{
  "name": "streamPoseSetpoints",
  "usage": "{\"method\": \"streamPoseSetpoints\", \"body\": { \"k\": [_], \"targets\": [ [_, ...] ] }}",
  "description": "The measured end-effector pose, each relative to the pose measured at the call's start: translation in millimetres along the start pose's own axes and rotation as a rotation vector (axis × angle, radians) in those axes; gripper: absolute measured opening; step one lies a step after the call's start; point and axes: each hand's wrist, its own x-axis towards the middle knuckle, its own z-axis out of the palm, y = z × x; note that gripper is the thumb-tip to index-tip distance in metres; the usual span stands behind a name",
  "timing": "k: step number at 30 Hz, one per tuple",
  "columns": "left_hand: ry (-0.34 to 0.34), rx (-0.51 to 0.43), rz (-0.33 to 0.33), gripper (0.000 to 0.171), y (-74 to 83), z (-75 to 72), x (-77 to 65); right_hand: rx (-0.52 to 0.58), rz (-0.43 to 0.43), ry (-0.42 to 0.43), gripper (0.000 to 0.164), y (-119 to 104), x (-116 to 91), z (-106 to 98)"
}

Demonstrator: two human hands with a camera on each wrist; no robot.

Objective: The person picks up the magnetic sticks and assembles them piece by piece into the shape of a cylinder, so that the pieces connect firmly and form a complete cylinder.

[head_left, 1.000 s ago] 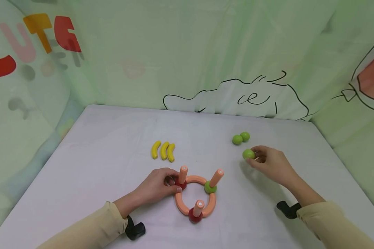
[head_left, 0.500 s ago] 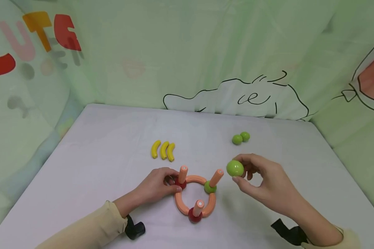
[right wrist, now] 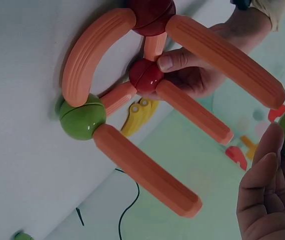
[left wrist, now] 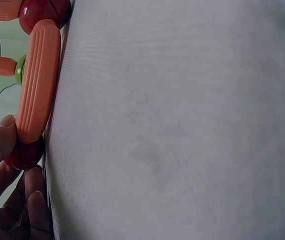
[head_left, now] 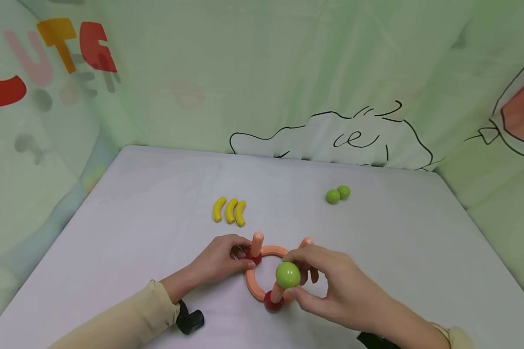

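Toward the near edge of the pale tabletop, a ring frame of curved orange pieces lies flat, joined by three balls, with a straight post standing up from each. Your left hand grips the frame's far-left red joint between thumb and fingers, at the foot of the far-left post. Your right hand pinches a green ball between thumb and fingertips, holding it up off the tabletop. From the head view that ball covers the tip of the near post, which rises from the near red joint; the right wrist view places it just beside the post's end, though whether the two touch you cannot tell. The frame's green joint shows in the right wrist view, while from above your right hand covers it and only the top of the far-right post shows past your knuckles. Beyond the frame, three yellow bananas lie side by side to the left, and two loose green balls sit together farther back to the right. Behind the tabletop hangs a printed green backdrop.
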Motion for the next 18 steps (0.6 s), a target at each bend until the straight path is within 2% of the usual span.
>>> {"method": "streamPoseSetpoints", "body": {
  "k": [13,18],
  "targets": [
    [0.005,0.009,-0.011,0.035,-0.8,1.0,0.6,-0.054,-0.01,-0.026,0.037,1.5,-0.3,3.4],
    [0.005,0.014,-0.008,0.035,-1.6,1.5,0.6,-0.059,-0.05,-0.034,0.037,2.1,0.1,2.4]
  ]
}}
